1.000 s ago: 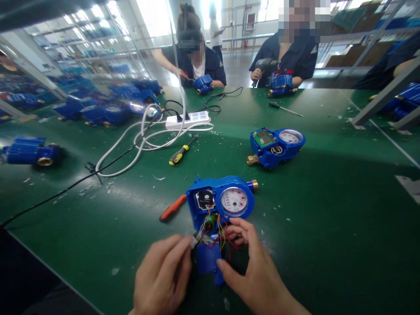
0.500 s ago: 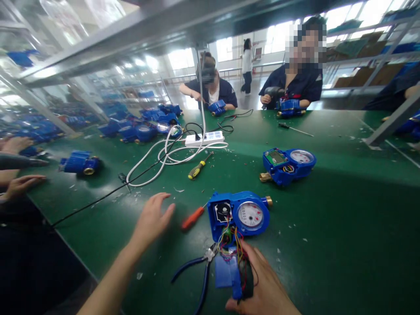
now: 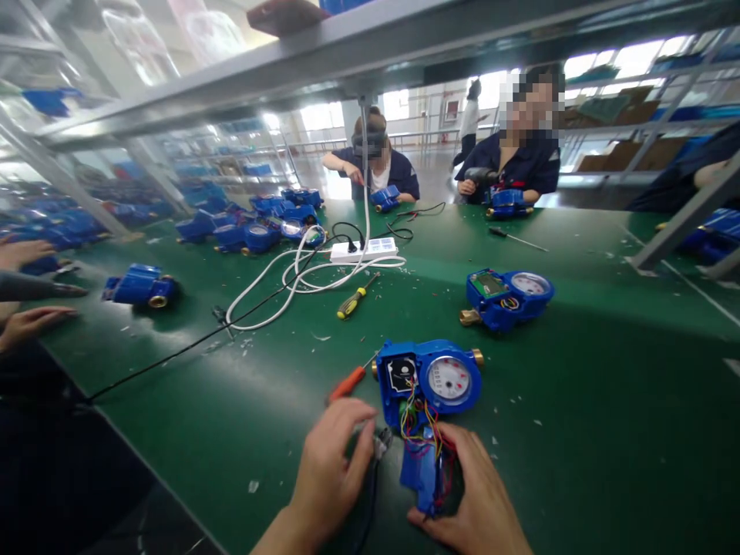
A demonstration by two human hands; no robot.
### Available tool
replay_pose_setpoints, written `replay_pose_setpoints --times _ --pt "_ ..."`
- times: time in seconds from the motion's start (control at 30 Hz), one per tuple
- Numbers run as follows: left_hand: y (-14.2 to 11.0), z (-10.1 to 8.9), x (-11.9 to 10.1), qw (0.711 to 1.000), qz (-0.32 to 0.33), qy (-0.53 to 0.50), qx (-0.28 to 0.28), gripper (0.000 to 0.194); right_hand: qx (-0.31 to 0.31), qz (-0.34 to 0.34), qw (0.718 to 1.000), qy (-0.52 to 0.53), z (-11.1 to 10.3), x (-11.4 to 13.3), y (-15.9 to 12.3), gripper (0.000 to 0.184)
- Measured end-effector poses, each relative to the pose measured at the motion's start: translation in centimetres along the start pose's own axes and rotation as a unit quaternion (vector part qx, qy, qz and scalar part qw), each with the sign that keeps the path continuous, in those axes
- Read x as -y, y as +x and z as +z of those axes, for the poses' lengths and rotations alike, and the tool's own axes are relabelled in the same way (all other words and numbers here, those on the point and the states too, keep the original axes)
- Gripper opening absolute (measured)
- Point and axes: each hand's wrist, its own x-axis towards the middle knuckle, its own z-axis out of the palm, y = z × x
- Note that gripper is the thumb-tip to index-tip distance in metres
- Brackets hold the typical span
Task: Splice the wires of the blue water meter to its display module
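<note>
As the head view shows, a blue meter (image 3: 426, 362) lies on the green surface (image 3: 583, 455), just ahead of both hands. It has a round white dial (image 3: 449, 380) with red marks, a brass fitting (image 3: 477, 357) at its right end and an uncovered square compartment (image 3: 403, 375) with a black part inside. Red, yellow and white wires (image 3: 432, 417) spill from it toward a loose blue piece (image 3: 428, 474). The tangle and the right hand (image 3: 477, 486) partly hide that piece, and the handles of the pliers (image 3: 382, 443) are dark and partly covered by the left hand (image 3: 327, 462). The right fingers curl around the blue piece, thumb at its lower end. The left thumb and forefinger stand apart beside the pliers' head; whether the other fingers touch a handle, I cannot tell.
</note>
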Motion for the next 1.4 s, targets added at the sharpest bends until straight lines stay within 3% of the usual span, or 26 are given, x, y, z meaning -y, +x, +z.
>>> replay_pose_setpoints --times 0.13,0.27,0.5,0.73,0.93,1.13,1.23,1.4 --pt "-1.7 1.8 -2.4 0.995 0.062 -0.048 0.068 0.017 -0.027 -0.001 1.0 -0.009 -0.1 0.6 -0.1 0.074" --pt "-0.7 2.8 -2.9 0.996 0.048 -0.034 0.061 0.016 -0.022 -0.007 0.999 -0.022 -0.4 0.5 -0.1 0.08" --pt "1.1 3.0 -2.8 0.992 0.059 -0.065 0.092 0.015 0.013 -0.052 0.997 -0.054 -1.8 0.4 0.5 0.082" --pt "2.3 2.6 -2.7 0.982 0.04 -0.106 0.152 0.012 0.026 -0.023 0.997 -0.062 -2.9 0.5 0.8 0.082" --pt "2.0 3.0 -3.4 0.976 -0.048 -0.109 0.18 0.013 -0.016 -0.059 0.994 -0.09 -3.5 0.6 0.8 0.072" --pt "2.3 2.7 -3.9 0.961 -0.117 -0.107 0.227 0.012 0.032 -0.023 0.997 -0.07 -3.6 0.2 0.5 0.08" --pt "2.5 2.3 -4.2 0.949 -0.165 -0.124 0.239 0.01 0.054 -0.037 0.996 -0.063 -3.7 0.2 0.7 0.082" --pt "3.0 1.6 -4.6 0.93 -0.214 -0.111 0.279 0.017 0.039 -0.058 0.994 -0.089 -3.8 0.8 0.9 0.075"
